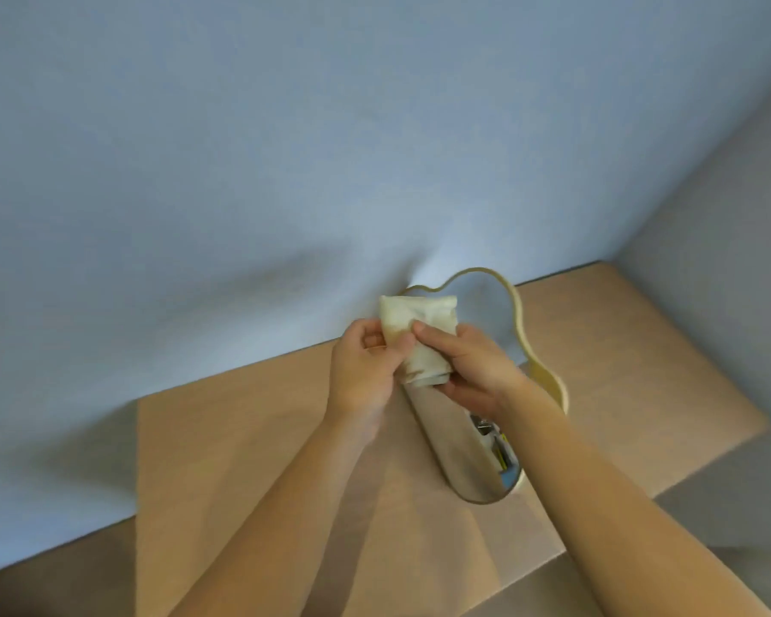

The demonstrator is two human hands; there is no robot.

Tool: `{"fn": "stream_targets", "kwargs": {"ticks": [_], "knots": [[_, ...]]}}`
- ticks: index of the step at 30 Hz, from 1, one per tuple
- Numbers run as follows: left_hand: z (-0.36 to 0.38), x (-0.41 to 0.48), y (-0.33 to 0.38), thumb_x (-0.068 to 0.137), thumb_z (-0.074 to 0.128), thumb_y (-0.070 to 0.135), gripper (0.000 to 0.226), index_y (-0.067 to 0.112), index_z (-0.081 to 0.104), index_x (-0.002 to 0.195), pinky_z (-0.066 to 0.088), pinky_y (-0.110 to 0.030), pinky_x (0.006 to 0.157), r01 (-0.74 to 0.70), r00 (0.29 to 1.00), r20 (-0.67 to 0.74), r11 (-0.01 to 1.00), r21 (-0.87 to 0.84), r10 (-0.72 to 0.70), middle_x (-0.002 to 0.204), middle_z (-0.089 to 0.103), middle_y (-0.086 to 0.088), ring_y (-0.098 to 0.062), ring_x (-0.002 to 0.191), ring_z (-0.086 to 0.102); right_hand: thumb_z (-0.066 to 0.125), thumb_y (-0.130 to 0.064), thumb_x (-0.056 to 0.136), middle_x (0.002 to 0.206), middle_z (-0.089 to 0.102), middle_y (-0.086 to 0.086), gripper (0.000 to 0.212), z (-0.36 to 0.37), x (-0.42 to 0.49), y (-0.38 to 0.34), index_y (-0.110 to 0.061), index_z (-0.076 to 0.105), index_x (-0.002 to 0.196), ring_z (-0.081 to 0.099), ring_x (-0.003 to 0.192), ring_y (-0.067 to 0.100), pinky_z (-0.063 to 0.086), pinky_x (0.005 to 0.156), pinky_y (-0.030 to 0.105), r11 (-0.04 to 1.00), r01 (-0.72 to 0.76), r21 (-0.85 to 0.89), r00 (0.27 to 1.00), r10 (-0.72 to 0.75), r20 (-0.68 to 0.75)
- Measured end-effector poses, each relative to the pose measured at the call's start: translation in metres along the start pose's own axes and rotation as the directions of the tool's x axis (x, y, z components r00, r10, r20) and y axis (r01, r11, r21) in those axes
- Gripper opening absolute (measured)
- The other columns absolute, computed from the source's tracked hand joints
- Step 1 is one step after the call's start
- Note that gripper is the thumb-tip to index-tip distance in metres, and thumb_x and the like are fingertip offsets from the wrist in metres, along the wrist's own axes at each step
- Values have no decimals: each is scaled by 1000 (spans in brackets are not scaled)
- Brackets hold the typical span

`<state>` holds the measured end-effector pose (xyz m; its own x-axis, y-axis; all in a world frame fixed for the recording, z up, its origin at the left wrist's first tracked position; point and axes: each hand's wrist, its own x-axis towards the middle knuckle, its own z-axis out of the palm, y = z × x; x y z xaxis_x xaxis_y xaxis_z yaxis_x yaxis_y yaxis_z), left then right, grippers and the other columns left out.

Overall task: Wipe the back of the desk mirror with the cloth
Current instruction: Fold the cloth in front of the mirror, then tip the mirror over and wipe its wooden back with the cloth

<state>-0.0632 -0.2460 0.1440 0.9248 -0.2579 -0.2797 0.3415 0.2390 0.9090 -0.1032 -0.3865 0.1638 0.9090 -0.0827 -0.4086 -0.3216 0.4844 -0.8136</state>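
A desk mirror (pixel 490 305) with a wavy gold rim stands on the wooden desk (pixel 619 371), its glass facing me and its back turned to the wall. In front of its upper part a folded cream cloth (pixel 419 318) is held up by both hands. My left hand (pixel 366 367) pinches the cloth's left side. My right hand (pixel 472 371) grips its lower right part, thumb on top. The cloth and hands hide the middle of the mirror. The mirror's back is not visible.
A pale blue wall (pixel 286 149) rises right behind the desk. The desk's right end (pixel 757 429) and near corner drop off to a grey floor. The mirror's lower glass reflects a few small coloured items.
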Motion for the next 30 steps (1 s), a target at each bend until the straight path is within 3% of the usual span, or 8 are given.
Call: {"fn": "stream_targets", "kwargs": {"ticks": [4, 9, 12, 14, 17, 19, 25, 30], "knots": [[75, -20, -10, 93, 79, 26, 20, 13, 68, 102, 59, -32, 72, -228, 969, 165, 919, 323, 182, 90, 75, 1, -14, 83, 73, 67, -11, 96, 116, 74, 28, 29, -57, -55, -38, 6, 70, 119, 75, 103, 36, 64, 80, 39, 988, 156, -16, 981, -157, -112], [151, -37, -37, 99, 66, 42, 34, 8, 65, 99, 51, -36, 82, -470, 882, 306, 624, 624, 359, 99, 63, -7, -25, 95, 59, 66, -15, 99, 114, 76, 25, 20, -131, -92, -55, -4, 77, 111, 75, 105, 37, 63, 80, 37, 960, 266, -87, 939, -278, -201], [180, -34, -55, 103, 54, 42, 41, 3, 66, 97, 49, -47, 89, -428, 902, 302, 542, 723, 308, 101, 64, -14, -35, 104, 58, 68, -14, 97, 111, 77, 25, 20, -166, -93, -57, 0, 77, 109, 76, 102, 36, 62, 78, 35, 968, 243, -61, 942, -251, -224], [192, -24, -67, 105, 51, 36, 40, 1, 67, 115, 46, -48, 100, -372, 924, 250, 531, 762, 288, 118, 64, -19, -38, 119, 56, 70, -14, 96, 110, 77, 24, 23, -186, -87, -55, 2, 75, 111, 76, 102, 35, 62, 77, 35, 975, 219, -36, 942, -221, -252], [205, -9, -81, 104, 55, 31, 60, -1, 42, 153, 32, -48, 121, -281, 950, 170, 479, 831, 264, 157, 42, -22, -37, 147, 37, 73, -16, 94, 109, 79, 18, 26, -211, -76, -50, -1, 71, 116, 76, 103, 34, 63, 79, 38, 977, 195, -85, 928, -212, -308], [215, 1, -89, 104, 54, 29, 76, 1, 19, 164, 19, -46, 129, -228, 963, 133, 453, 862, 233, 173, 17, -21, -35, 160, 17, 73, -16, 93, 109, 79, 16, 25, -224, -70, -44, -5, 71, 116, 75, 104, 34, 64, 84, 44, 975, 177, -131, 911, -213, -353], [232, 12, -115, 85, 63, -3, 108, 1, -8, 166, 26, -43, 128, -181, 962, 71, 416, 891, 265, 177, -8, -18, -32, 163, 6, 74, -12, 90, 107, 77, 15, 19, -244, -55, -21, -12, 71, 109, 76, 100, 33, 61, 89, 57, 974, 129, -185, 900, -193, -390], [235, 17, -118, 87, 57, -15, 104, 3, -7, 166, 25, -44, 128, -146, 961, 14, 466, 873, 275, 177, -8, -15, -29, 164, 1, 78, -14, 88, 103, 79, 14, 19, -246, -48, -5, -12, 73, 106, 76, 97, 33, 61, 88, 59, 979, 131, -157, 915, -180, -362]]}}
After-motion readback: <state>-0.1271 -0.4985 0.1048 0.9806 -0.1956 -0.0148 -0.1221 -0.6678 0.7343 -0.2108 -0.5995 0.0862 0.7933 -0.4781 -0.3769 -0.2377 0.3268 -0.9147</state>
